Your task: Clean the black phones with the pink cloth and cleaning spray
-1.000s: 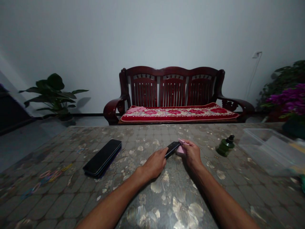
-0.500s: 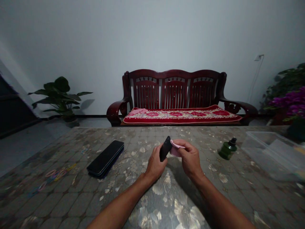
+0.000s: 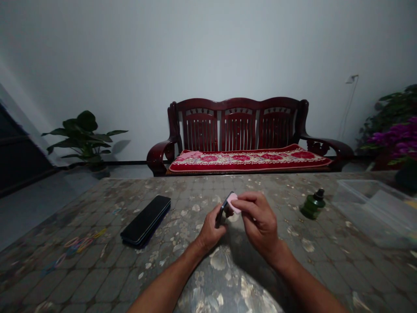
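Note:
My left hand [image 3: 211,230] is closed around the lower part of a dark smartphone [image 3: 221,213], held tilted above the table with its thin edge toward me. A pink cloth [image 3: 233,202] lies against the upper part of the phone, pinched in the fingers of my right hand [image 3: 259,219]. To the left, a small stack of black phones [image 3: 146,221] rests on the table. On the right stands a green bottle [image 3: 313,204] with a black top.
Colourful rubber bands [image 3: 83,244] lie on the patterned tablecloth [image 3: 185,278] at far left. A clear plastic box [image 3: 368,217] stands at right. Beyond the table are a wooden bench [image 3: 236,104] and a potted plant [image 3: 85,134]; purple flowers [image 3: 399,137] are at far right.
My left hand has turned the phone so that its edge now faces me. The right hand has brought the pink cloth leftward onto the phone's upper face.

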Action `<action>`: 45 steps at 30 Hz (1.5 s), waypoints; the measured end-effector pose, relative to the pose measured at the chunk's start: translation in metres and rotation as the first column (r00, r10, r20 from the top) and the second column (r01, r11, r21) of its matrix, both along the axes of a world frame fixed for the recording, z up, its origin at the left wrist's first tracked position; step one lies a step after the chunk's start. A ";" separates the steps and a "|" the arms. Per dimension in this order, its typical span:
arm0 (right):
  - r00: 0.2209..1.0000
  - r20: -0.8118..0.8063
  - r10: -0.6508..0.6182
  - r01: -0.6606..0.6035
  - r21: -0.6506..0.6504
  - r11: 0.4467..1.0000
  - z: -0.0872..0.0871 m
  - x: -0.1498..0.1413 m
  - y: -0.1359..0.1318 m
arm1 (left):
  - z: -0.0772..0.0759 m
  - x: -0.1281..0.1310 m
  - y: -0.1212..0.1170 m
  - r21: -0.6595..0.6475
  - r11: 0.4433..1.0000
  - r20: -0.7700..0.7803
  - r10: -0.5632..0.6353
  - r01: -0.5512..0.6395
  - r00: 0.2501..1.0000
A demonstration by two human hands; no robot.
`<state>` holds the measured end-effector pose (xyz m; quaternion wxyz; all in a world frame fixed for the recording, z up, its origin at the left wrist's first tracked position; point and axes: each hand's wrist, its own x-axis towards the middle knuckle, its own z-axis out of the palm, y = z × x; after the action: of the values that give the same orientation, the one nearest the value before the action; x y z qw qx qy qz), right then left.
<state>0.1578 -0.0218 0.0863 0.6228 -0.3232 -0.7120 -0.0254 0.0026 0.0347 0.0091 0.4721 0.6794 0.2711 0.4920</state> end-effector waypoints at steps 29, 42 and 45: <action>0.995 0.060 -0.080 0.082 -0.018 0.997 -0.001 0.013 0.014 | 0.002 -0.018 0.002 0.360 0.932 -0.184 0.024 0.044 0.983; 0.989 0.094 -0.114 0.122 -0.082 0.989 -0.001 0.017 0.015 | 0.025 -0.001 -0.013 -0.488 0.847 0.592 0.145 0.210 0.793; 0.992 0.102 -0.078 0.088 -0.095 0.992 -0.004 0.011 0.014 | 0.045 0.001 -0.013 -0.601 0.740 0.702 0.307 0.303 0.642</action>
<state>0.1686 -0.0077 0.0827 0.5687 -0.3814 -0.7281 -0.0317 0.0035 0.0222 0.0542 0.7517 0.1863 0.2039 0.5989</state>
